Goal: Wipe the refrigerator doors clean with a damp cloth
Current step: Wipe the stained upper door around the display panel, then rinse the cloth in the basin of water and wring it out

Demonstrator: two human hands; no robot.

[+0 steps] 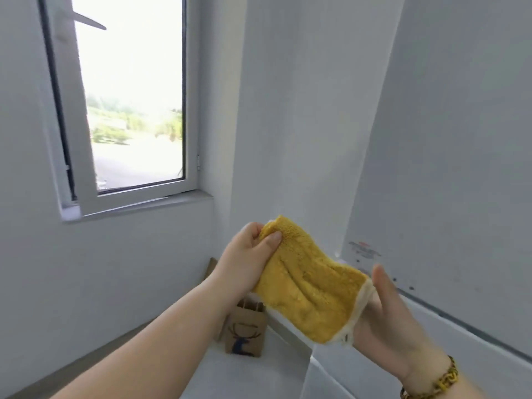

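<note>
Two grips share a yellow cloth [311,286], its long axis running from 4 o'clock up to 10 o'clock. The right grip [385,321] lies behind the white hem at 4 o'clock, thumb straight, fingers hidden, so I cannot tell whether it clasps. The left grip [253,251] pinches the 10 o'clock end. A refrigerator [460,139] stands beyond at 2 o'clock.

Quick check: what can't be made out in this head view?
Head view only:
- right hand: fingers hidden behind the yellow cloth; grip unclear.
- refrigerator: cut off by right and bottom edges.
- label on it: too small and blurred to read.
- paper bag: partly behind the left forearm; contents unseen.
- cloth's dampness: not visible.
</note>
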